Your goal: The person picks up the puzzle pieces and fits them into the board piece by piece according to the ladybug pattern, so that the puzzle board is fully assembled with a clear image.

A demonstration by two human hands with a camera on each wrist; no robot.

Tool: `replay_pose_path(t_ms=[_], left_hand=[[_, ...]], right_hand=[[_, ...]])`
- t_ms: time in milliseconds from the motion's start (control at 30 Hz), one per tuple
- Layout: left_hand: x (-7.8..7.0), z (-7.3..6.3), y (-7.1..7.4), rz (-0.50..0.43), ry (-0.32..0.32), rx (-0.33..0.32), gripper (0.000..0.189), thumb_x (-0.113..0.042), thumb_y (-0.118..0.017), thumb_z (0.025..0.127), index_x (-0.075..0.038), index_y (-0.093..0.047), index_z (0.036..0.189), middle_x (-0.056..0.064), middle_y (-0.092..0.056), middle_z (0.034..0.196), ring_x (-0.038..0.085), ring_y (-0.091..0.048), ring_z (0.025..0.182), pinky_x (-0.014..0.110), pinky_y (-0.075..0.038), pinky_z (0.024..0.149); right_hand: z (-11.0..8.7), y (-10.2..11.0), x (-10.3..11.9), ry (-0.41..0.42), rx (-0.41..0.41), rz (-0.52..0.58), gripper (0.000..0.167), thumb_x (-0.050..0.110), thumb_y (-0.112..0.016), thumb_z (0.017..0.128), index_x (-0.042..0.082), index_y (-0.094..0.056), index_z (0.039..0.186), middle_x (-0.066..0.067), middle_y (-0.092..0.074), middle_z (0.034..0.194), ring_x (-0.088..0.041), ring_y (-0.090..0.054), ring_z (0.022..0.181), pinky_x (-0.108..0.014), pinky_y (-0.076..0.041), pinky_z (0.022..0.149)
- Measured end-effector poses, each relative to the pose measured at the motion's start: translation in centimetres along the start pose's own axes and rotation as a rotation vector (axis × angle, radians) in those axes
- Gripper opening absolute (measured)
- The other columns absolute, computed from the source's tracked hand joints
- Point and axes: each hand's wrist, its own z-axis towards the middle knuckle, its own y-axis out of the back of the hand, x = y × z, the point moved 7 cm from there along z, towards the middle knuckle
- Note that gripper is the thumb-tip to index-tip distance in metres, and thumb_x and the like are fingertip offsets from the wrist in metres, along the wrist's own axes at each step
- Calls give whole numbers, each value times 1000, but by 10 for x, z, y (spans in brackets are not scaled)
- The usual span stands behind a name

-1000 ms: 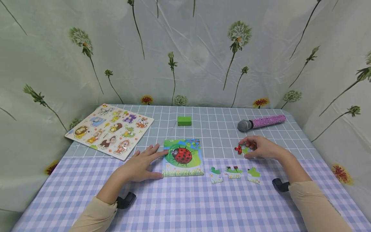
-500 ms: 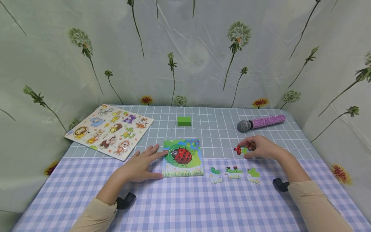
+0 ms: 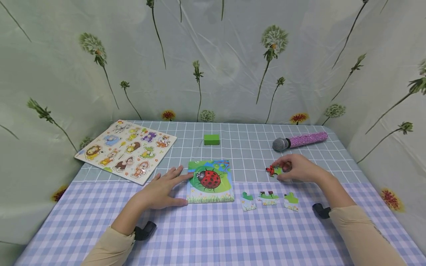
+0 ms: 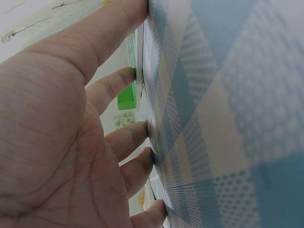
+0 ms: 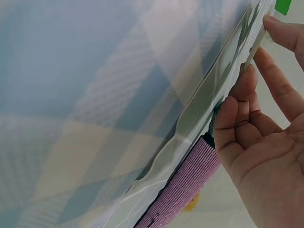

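My left hand point(image 3: 163, 187) lies spread with straight fingers; its index fingertip and thumb tip touch the left edge of a square ladybug puzzle point(image 3: 209, 181). In the left wrist view that hand point(image 4: 71, 128) has its palm showing and fingertips down at the cloth. My right hand point(image 3: 297, 169) pinches a red and green jigsaw piece point(image 3: 273, 170) between thumb and fingers, to the right of the puzzle. Seen edge-on in the right wrist view, the piece point(image 5: 255, 46) is thin and pale. Several loose jigsaw pieces, one with dark red marks point(image 3: 267, 198), lie in a row below it.
An animal peg puzzle board point(image 3: 128, 149) lies at the back left. A green block point(image 3: 211, 139) stands behind the ladybug puzzle. Behind my right hand lies a microphone point(image 3: 299, 140) with a glittery purple handle. A dandelion-print curtain point(image 3: 233, 74) surrounds the table's back and sides.
My right hand has shifted slightly left with the red and green jigsaw piece in its pinch. My left hand stays at the ladybug puzzle's edge.
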Motion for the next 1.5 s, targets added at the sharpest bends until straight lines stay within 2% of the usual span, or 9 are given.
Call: replay_pose_path(t_ms=[267, 600, 833, 1000, 1167, 1333, 1500], left_hand=[[0, 1, 0, 3, -2, -1, 89, -57, -80, 92, -32, -41, 167, 18, -22, 179, 49, -21, 165, 83, -14, 124], [0, 1, 0, 3, -4, -2, 89, -57, -80, 92, -32, -40, 167, 19, -22, 179, 48, -20, 165, 83, -14, 124], [1, 1, -1, 3, -6, -1, 89, -57, -80, 92, -32, -41, 167, 18, -22, 179, 48, -20, 165, 83, -15, 124], [1, 2, -1, 6, -2, -1, 89, -57, -80, 92, -33, -40, 167, 18, -22, 179, 48, -21, 165, 83, -15, 124], [2, 2, -1, 10, -3, 1, 89, -58, -80, 92, -34, -40, 167, 18, -22, 179, 48, -21, 165, 83, -15, 124], [2, 2, -1, 15, -4, -1, 89, -59, -79, 92, -34, -40, 167, 17, -22, 179, 48, -21, 165, 83, -15, 124], [2, 2, -1, 14, -8, -3, 89, -59, -79, 92, -33, -40, 167, 18, -22, 179, 48, -21, 165, 83, -15, 124]], right_hand=[[7, -3, 7, 3, 11, -6, 43, 26, -90, 87, 12, -79, 126, 1, -73, 101, -14, -62, 92, -25, -53, 79], [18, -7, 28, 86, 4, -20, 40, 23, -89, 88, 13, -79, 126, 3, -69, 93, -13, -58, 85, -24, -50, 68], [27, -14, 44, 121, 12, -52, 39, 27, -89, 89, 17, -79, 126, 4, -76, 107, -14, -64, 95, -27, -53, 78], [34, -20, 59, 174, 21, -31, 38, 26, -88, 89, 17, -79, 125, 0, -78, 117, -15, -66, 97, -26, -54, 77], [40, -27, 71, 201, 38, -43, 39, 26, -88, 89, 17, -79, 126, -2, -78, 122, -14, -67, 99, -30, -56, 82], [43, -32, 85, 230, 60, -38, 40, 24, -87, 89, 16, -78, 128, -2, -78, 122, -16, -67, 100, -38, -58, 85], [46, -40, 98, 255, 75, -31, 40, 23, -87, 89, 16, -79, 127, 0, -76, 116, -15, -65, 99, -31, -56, 82]])
